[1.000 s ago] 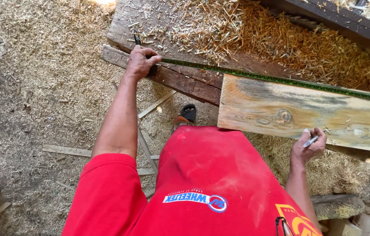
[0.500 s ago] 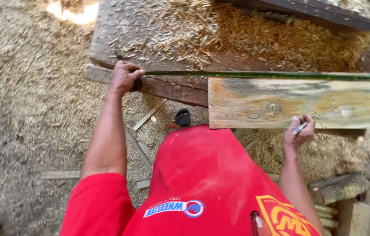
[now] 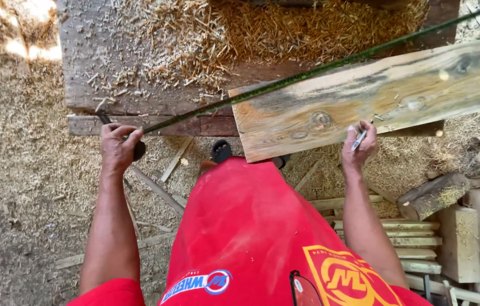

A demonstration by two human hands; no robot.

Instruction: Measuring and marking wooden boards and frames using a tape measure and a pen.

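Observation:
My left hand grips the dark case of a tape measure at the left, just in front of a dark old plank. Its green tape runs taut to the upper right along the far edge of a pale, knotty board. My right hand holds a marker pen with its tip at the board's near edge, right of the knot. I wear a red shirt and red trousers, which fill the lower middle.
A wide dark bench top heaped with wood shavings lies behind the board. Sawdust covers the ground at left. Short wood offcuts and thin slats lie at lower right. A dark sandal shows under the board's end.
My view has swung, so the board and tape now slant up to the right. My left hand with the tape case has come nearer to me. My right hand stays at the board's edge.

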